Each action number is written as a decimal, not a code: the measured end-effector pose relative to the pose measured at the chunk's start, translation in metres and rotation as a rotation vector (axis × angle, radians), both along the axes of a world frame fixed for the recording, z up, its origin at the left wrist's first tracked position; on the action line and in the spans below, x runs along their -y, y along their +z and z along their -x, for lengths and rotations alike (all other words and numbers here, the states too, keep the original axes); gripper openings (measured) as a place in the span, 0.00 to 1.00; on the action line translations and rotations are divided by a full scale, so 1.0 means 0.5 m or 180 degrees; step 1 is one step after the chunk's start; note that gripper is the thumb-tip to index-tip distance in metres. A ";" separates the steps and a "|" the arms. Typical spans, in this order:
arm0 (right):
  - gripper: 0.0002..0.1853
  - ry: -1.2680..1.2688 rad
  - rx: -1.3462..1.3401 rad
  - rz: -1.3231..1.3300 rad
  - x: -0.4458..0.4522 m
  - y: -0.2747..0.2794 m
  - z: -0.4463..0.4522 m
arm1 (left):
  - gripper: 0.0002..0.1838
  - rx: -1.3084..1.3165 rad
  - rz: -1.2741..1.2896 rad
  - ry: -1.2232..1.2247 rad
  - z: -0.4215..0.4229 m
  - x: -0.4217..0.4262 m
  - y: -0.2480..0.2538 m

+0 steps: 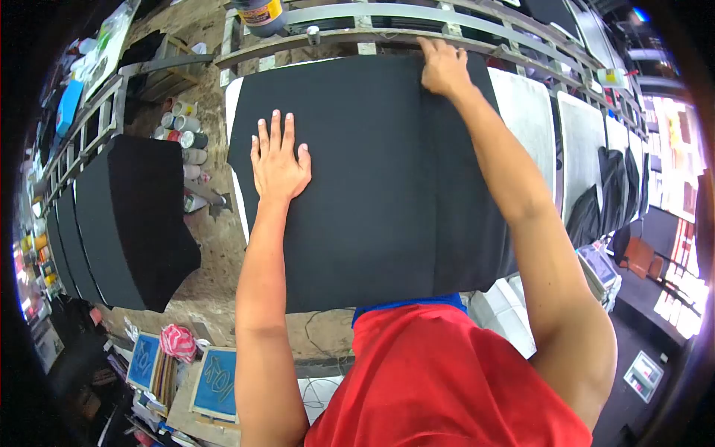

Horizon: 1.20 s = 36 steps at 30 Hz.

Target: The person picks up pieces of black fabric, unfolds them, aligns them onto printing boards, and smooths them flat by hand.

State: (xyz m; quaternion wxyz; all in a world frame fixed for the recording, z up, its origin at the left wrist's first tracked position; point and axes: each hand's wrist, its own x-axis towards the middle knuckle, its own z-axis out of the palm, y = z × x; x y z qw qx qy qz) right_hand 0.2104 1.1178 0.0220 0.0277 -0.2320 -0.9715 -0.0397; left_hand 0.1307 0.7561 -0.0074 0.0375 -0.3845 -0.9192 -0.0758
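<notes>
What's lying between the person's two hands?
Just a bare stretch of the black cloth separates the left hand from the right hand, as the head view shows.

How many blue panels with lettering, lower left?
2. One blue panel lies left of the pink striped bundle; the other blue panel lies right of it, nearer the forearm. More may be hidden beneath.

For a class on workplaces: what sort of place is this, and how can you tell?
Probably a screen-printing workshop. Framed blue screens with lettering sit at lower left, jars cluster left of the centre, and black cloth lies spread out under the hands.
</notes>
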 end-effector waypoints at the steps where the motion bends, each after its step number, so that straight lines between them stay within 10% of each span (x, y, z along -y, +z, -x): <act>1: 0.29 0.0408 -0.0634 -0.0218 0.024 -0.023 -0.028 | 0.33 -0.0002 0.0002 -0.0023 -0.001 0.001 -0.001; 9: 0.40 0.1406 0.0105 0.1508 0.475 -0.010 -0.259 | 0.33 -0.0064 0.0017 -0.0033 -0.002 0.000 -0.004; 15: 0.40 -0.0514 -0.0838 0.1721 0.363 -0.043 -0.280 | 0.33 -0.0063 0.0075 0.0033 -0.006 -0.003 -0.003; 21: 0.37 0.0859 -0.0124 0.1464 0.521 -0.027 -0.207 | 0.32 -0.0250 -0.0014 0.0102 -0.017 -0.002 -0.017; 31: 0.38 0.0691 -0.0412 0.0810 0.458 -0.077 -0.167 | 0.31 0.2002 0.0312 -0.1157 -0.635 0.357 0.040; 36: 0.38 0.2323 0.0362 0.1648 0.634 -0.006 -0.343 | 0.18 0.2753 -0.0024 -0.0740 -0.688 0.454 0.096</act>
